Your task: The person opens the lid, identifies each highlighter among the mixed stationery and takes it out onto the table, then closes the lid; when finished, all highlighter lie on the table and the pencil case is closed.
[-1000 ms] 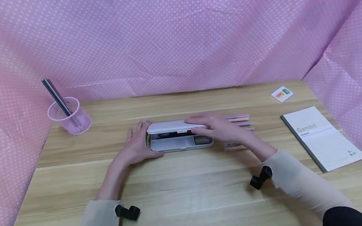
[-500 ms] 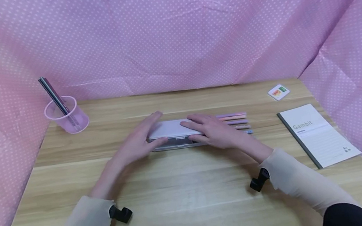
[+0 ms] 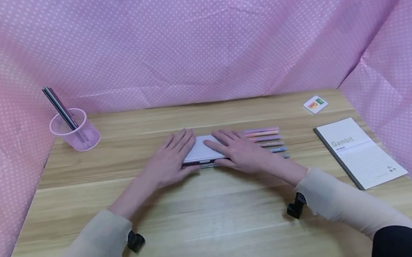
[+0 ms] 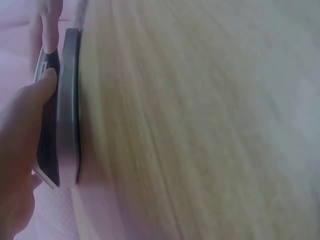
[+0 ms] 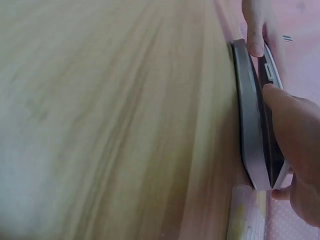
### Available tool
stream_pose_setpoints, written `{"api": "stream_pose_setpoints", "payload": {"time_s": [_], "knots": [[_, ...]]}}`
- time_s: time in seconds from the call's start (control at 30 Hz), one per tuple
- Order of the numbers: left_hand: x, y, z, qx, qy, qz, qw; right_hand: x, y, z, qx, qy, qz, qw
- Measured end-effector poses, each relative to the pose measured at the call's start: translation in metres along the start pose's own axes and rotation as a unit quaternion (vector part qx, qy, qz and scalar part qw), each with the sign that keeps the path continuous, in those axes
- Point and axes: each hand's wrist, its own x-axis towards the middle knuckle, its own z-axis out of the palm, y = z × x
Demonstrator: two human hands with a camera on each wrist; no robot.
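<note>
A pencil case [image 3: 202, 148] with a white lid lies on the wooden table, and its lid stands slightly raised. Over the lid's left part my left hand [image 3: 168, 161] is spread with straight fingers, its thumb along the front edge. My right hand [image 3: 244, 151] rests likewise on the right part, covering that end. Both wrist views show a dark gap between the lid and the grey base [image 5: 250, 115], with the thumbs at the lid's front edge. What lies inside the case is hidden.
Several pastel pens [image 3: 266, 138] lie in a row right of the case. A notebook [image 3: 359, 153] and a small white card-like item [image 3: 315, 104] are farther right. A pink cup [image 3: 83, 132] holding dark pencils [image 3: 58, 107] stands back left. Pink dotted cloth [image 3: 191, 36] surrounds the table.
The pencil case's lid has come down from wide open to nearly closed. My left hand has moved from the case's left end onto the lid; my right hand has stayed on it.
</note>
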Motion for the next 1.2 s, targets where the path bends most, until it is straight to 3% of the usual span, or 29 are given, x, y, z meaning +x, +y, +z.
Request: {"api": "stream_pose_setpoints", "payload": {"time_s": [0.2,0.6,1.0,1.2], "knots": [[-0.001,0.000,0.007,0.004,-0.020,0.013,0.9997,-0.001,-0.006,0.008,-0.032,0.012,-0.014,0.999],[-0.004,0.001,0.014,0.020,-0.021,0.018,0.9994,-0.004,-0.007,0.018,-0.103,0.034,-0.030,0.994],[-0.005,0.004,0.014,0.026,-0.016,0.015,0.9994,-0.006,-0.007,0.019,-0.101,0.032,-0.028,0.994],[-0.004,0.001,0.016,0.002,-0.016,0.013,0.9998,-0.011,-0.005,0.012,-0.035,0.009,-0.005,0.999]]}}
